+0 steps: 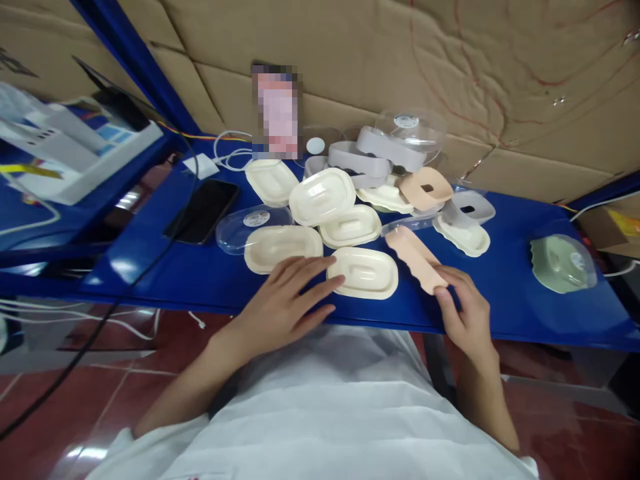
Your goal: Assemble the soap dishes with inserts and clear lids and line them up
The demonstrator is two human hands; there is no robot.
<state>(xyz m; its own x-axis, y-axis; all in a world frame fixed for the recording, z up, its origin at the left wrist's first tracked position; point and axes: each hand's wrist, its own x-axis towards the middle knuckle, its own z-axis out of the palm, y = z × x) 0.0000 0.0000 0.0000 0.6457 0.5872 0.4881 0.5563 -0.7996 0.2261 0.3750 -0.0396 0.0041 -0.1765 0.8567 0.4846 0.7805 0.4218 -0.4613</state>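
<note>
- the left hand (287, 293) reaches in at the near left of the front tray (363, 273), its fingers loosely spread and gripping nothing; the tips appear to rest on that tray's left rim.
- the right hand (465, 313) is to the right of the front tray, pinching the near end of a peach band (413, 257) between thumb and fingers.
- the front tray lies on the blue table (510, 300), close to its near edge; the peach band slants away just to its right and is not fitted to it.
- well to the right of the front tray sits a green box (555, 263) with a clear cover; it looks the most put together of all, so probably done.
- left of the front tray is another cream tray (283, 248), overlapping a clear lid (233, 230); farther left lies a dark phone (205, 210).
- just behind the front tray, more cream trays (323, 197) overlap in a loose heap, none visibly joined to a band.
- farther behind it and to the right are a second peach band (425, 187), grey bands (390, 148) and clear lids (410, 127); by the look of these separate parts, much seems left.
- farthest behind stands a cardboard wall (350, 60).
</note>
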